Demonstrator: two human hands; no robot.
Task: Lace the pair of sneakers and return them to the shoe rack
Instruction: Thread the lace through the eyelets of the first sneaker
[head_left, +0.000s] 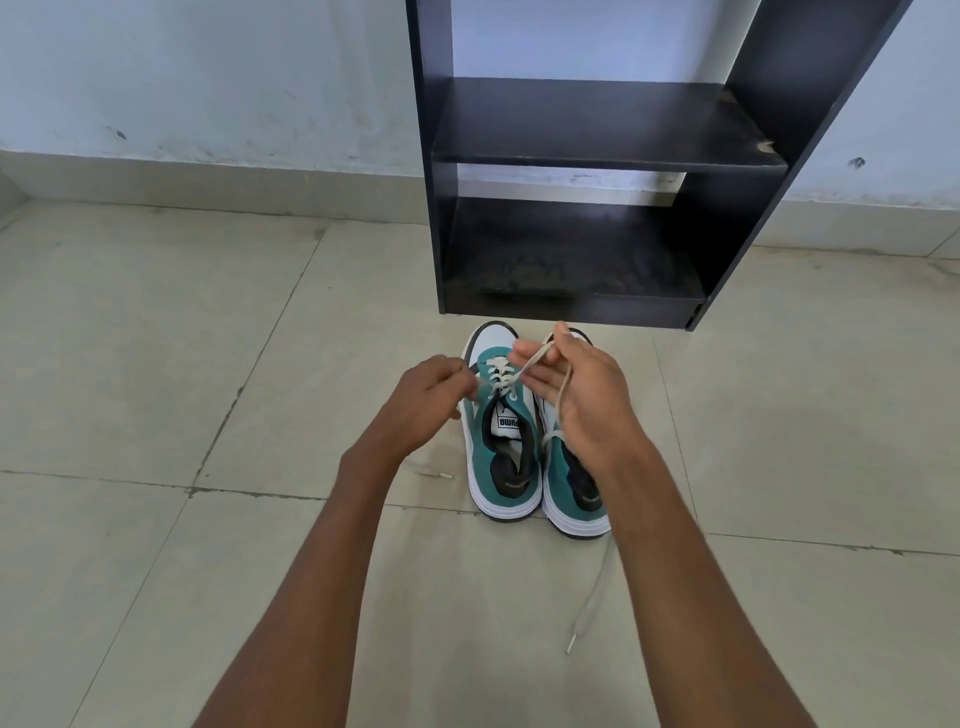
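Observation:
Two teal-and-white sneakers stand side by side on the floor, toes toward the rack. The left sneaker (501, 452) has a white lace (500, 375) crossed through its front eyelets. My left hand (423, 402) pinches one end of that lace at the shoe's left side. My right hand (576, 395) holds the other end pulled up and to the right, over the right sneaker (571, 493), which it partly hides. A loose lace (589, 603) trails from the right sneaker down across the floor.
A dark shoe rack (608, 156) with two bare shelves stands just behind the sneakers against a pale wall. The floor is beige tile. A small white scrap (445, 475) lies left of the left sneaker.

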